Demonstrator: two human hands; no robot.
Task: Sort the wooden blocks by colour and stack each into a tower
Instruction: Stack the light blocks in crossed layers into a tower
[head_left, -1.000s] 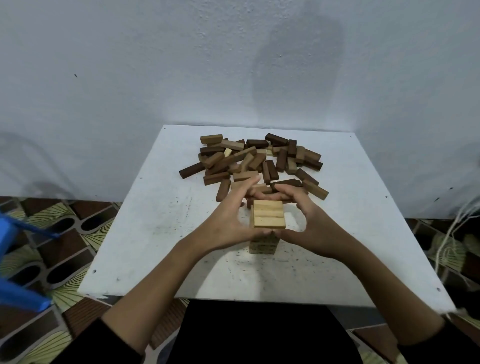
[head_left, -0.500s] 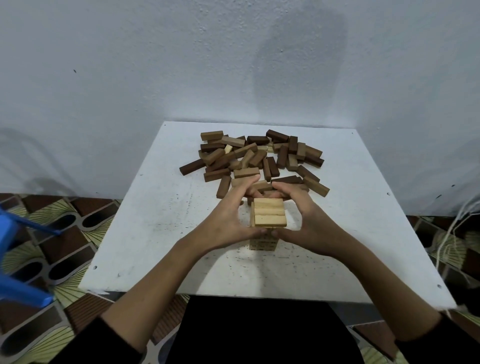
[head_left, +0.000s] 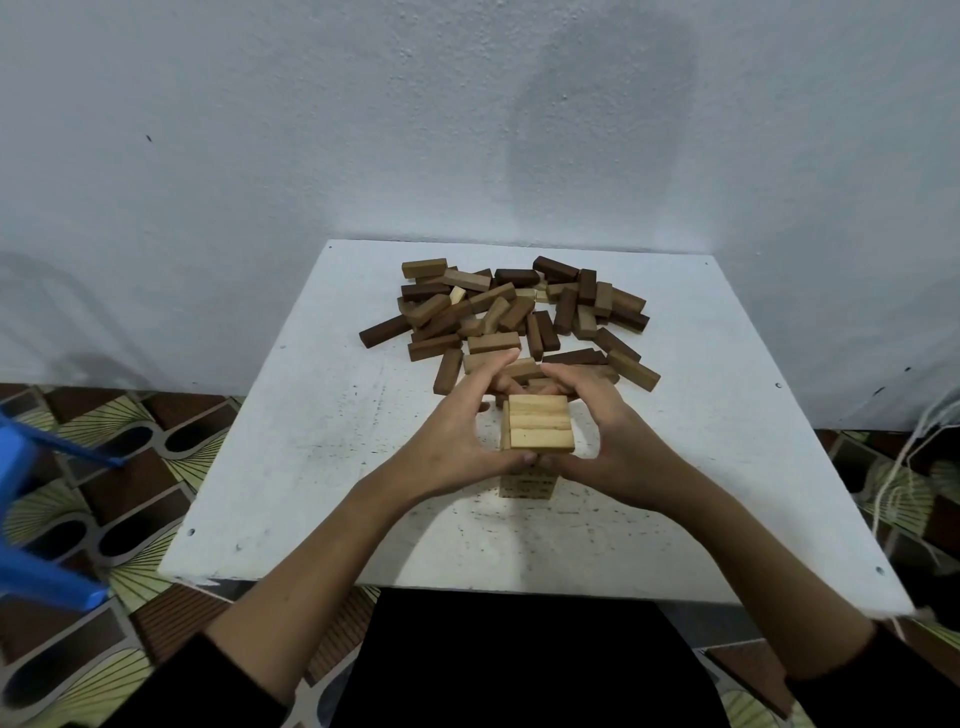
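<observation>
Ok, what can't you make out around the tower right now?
Head view only:
- Tower height: thumbs cover its middle layers.
- Tower's far side: hidden behind its top and the left hand and right hand.
- Pile blocks just behind the fingers: covered.
- Table near right corner: blurred.

We seem to be in a home: patterned floor tiles (head_left: 130, 457), plain white wall (head_left: 260, 130), small white tabletop (head_left: 311, 441).

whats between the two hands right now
In the head view, the light wooden tower stands between the left hand and right hand, which cup its sides.
</observation>
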